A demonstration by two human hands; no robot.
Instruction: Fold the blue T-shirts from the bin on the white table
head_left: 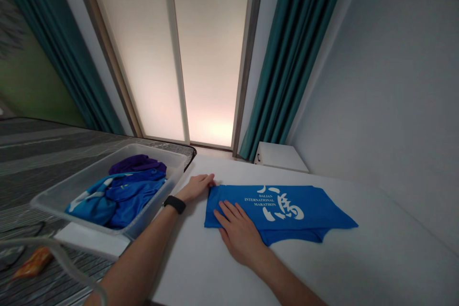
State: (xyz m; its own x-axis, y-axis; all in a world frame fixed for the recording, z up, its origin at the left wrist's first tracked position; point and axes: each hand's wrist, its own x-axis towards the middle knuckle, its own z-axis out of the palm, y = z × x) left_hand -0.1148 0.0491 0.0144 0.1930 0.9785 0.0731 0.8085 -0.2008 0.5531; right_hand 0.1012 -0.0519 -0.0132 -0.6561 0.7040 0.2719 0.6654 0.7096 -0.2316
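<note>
A blue shirt [308, 205] with white lettering lies folded lengthwise on the white table [215, 267], its narrow end pointing right. My right hand [241, 232] rests flat on the left part of the shirt, fingers spread. At the shirt's upper left corner is my left hand [198, 186], with a black band on the wrist. Its fingers are pressed together at the cloth's edge, and the fingertips are partly hidden, so a grip on the fabric cannot be made out.
Left of the table stands a translucent plastic bin [46, 199] holding blue and purple clothes [132, 196]. A white cabinet [281, 155] is beyond the far edge. A pale cable [68, 265] curves at the lower left, near an orange packet [33, 263].
</note>
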